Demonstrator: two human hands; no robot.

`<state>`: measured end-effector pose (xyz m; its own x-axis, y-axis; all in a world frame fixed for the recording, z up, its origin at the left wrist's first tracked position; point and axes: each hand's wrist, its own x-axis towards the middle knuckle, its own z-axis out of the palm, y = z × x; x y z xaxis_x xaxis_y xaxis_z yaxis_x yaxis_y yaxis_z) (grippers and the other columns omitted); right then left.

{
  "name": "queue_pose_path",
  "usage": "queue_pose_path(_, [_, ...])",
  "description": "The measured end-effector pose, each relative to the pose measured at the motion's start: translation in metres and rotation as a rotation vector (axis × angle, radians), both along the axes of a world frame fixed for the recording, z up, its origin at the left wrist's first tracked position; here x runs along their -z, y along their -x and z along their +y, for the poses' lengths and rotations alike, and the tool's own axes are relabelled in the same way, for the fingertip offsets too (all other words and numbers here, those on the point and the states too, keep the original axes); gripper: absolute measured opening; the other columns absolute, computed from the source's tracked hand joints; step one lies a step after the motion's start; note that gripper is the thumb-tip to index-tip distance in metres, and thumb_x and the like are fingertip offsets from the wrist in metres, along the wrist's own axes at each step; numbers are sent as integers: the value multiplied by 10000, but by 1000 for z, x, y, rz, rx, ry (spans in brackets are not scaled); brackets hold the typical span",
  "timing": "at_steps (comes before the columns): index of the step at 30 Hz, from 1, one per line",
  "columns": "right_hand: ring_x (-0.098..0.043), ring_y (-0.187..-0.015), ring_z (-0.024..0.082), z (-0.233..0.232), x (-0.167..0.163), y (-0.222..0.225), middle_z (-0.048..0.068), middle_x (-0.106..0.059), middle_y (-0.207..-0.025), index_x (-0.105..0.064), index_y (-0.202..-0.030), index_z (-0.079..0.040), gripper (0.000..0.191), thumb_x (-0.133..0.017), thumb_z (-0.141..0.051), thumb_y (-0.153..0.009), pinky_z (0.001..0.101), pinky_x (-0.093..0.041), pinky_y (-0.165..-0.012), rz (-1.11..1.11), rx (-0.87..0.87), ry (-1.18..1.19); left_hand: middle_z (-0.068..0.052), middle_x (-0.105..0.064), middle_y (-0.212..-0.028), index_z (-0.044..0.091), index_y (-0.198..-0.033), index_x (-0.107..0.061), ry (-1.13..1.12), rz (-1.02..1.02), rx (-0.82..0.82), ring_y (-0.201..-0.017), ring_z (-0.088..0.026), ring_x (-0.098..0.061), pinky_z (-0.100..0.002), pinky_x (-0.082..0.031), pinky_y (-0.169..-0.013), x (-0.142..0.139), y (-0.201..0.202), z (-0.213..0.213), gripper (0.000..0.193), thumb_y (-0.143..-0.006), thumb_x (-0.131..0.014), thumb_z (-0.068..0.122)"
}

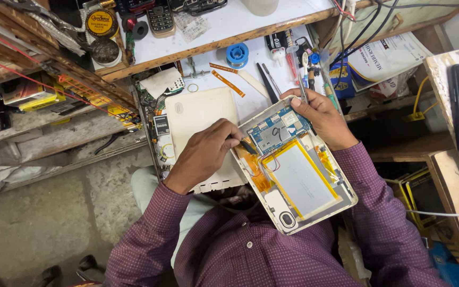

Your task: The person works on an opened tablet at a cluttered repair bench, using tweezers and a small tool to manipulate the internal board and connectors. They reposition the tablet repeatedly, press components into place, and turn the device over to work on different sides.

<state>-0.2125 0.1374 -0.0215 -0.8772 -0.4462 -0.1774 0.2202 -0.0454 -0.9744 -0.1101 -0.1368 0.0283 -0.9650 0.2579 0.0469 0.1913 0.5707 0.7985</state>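
Over the lap, the opened tablet [293, 170] lies tilted; the left hand [203, 154] pinches a dark tool [247, 146], tip half hidden, while the right hand [320, 114] grips the tablet's top edge.

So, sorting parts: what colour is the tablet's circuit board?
Blue circuit board, seen in the head view.

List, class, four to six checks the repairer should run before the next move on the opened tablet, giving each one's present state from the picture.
1. Opened tablet steadied: ok, right hand grips its top edge.
2. Tool tip on the work: ok, left hand holds a dark tool at the orange flex cable.
3. Battery undamaged: ok, flat, no visible dents.
4. Back cover out of the way: ok, lying beside the tablet.
5. Power disconnected: cannot tell.
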Motion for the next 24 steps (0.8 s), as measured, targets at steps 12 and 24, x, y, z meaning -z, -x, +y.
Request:
queue_pose_path(12, [-649, -920, 53, -5, -5, -2, 7, -711, -1039, -665, -1247, -15, 295, -613, -227, -1048, 215, -541, -821, 6, -9, -22, -62, -684, -921, 80, -932, -704, 92, -113, -165, -841, -226, -684, -381, -525, -782, 8, 4, 17, 166, -932, -708, 246])
queue_pose_path(24, [-669, -888, 64, -1, -3, -3, 31, -723, -1021, -647, -1252, -12, 288, -604, -217, -1054, 228, -559, -785, -26, -19, 64, -157, -684, -1074, 49, -855, -773, -35, -212, -179, -913, -226, -682, -335, -543, -809, 40, 17, 6, 271, -809, -818, 312])
